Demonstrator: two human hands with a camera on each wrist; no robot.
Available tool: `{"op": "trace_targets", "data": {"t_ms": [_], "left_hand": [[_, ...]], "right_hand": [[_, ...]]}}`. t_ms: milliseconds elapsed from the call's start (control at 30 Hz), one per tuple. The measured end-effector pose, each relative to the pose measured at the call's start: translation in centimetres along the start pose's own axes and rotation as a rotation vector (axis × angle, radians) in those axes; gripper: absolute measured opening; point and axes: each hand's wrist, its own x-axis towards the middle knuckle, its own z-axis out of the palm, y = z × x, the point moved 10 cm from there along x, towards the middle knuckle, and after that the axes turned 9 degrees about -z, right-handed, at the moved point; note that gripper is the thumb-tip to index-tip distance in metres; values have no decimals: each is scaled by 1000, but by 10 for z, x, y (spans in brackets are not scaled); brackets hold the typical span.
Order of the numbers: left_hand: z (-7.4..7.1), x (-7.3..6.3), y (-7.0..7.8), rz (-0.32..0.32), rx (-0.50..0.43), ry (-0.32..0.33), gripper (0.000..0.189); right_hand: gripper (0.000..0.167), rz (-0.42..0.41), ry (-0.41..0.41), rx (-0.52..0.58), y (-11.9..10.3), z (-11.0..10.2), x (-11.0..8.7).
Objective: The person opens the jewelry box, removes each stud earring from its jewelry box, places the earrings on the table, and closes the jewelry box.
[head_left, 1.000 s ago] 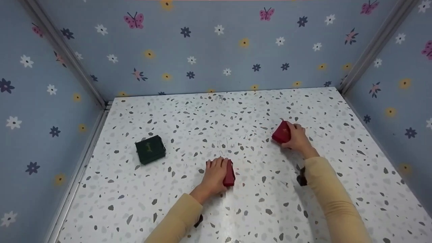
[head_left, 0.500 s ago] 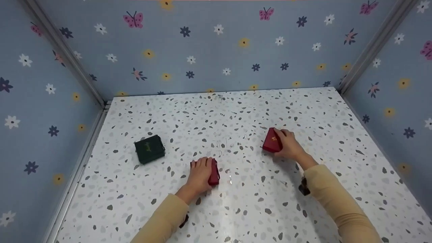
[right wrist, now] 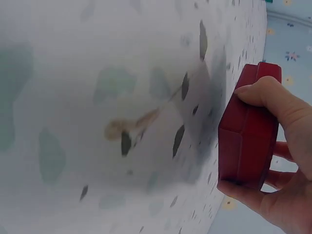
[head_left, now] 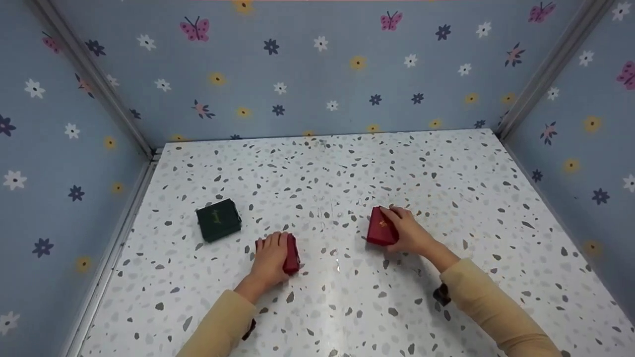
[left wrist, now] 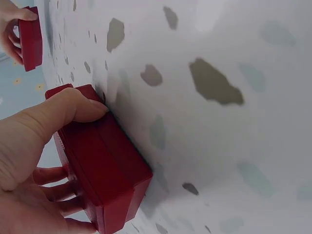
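Note:
In the head view, my left hand grips a small red box from above, left of the table's middle. The left wrist view shows the thumb on one side of this box and the fingers on the other, its underside right at the surface. My right hand holds a second red box, with a gold emblem on top, between thumb and fingers. A shadow shows beside that box in the right wrist view, where it sits close over the table. A dark green box with gold marking lies left of both hands.
The white speckled tabletop runs back to a blue wall printed with flowers and butterflies. Similar panels stand at left and right, with metal posts at the corners.
My left hand has moved left with its red box, nearer the green box. My right hand has brought its red box left and toward me. The green box has stayed put.

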Motion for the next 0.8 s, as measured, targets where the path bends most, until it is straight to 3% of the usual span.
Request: {"op": "trace_targets", "data": {"t_ms": [300, 800], "left_hand": [[-14, -10, -22, 14, -4, 84, 95], [-20, -20, -60, -55, -13, 50, 96]], "right_hand": [[98, -76, -42, 6, -37, 17, -2], [97, -204, -118, 8, -89, 49, -4]]}}
